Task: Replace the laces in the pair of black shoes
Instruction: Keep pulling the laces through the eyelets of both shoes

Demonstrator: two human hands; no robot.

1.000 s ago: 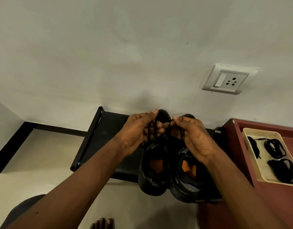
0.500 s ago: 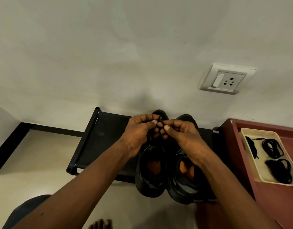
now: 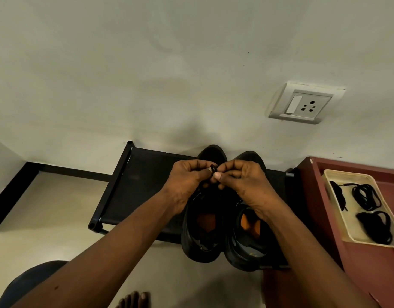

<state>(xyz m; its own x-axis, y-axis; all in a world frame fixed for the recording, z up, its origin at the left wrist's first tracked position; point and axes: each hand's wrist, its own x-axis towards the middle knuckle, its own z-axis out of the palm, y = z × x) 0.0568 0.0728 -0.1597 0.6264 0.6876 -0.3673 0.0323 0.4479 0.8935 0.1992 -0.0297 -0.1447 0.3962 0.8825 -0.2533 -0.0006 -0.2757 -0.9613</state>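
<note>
Both hands have closed in on each other since a second ago, when they held strands apart with forefingers extended; the fingers are now curled in. Left hand (image 3: 187, 185) and right hand (image 3: 244, 184) meet fingertip to fingertip above the right-hand part of the black rack (image 3: 133, 185). Between them a small loop of black lace (image 3: 212, 168) stands up, pinched by thumb and forefinger of each hand; the remaining fingers are folded toward the palms. Below the hands the lace is lost against the dark uppers, so it cannot be told which shoe it belongs to.

The black shoes (image 3: 202, 245) stand side by side on the rack directly under the hands, toes toward the wall, heels overhanging the rack's near edge, orange insoles showing.

Just right of the rack is a red-brown cabinet (image 3: 320, 218). On it lies a cream tray (image 3: 338, 215) holding coiled spare laces (image 3: 367, 196). A wall socket (image 3: 303, 103) is mounted above the rack's right end. A bare foot (image 3: 133, 300) is on the floor in front of the rack.
</note>
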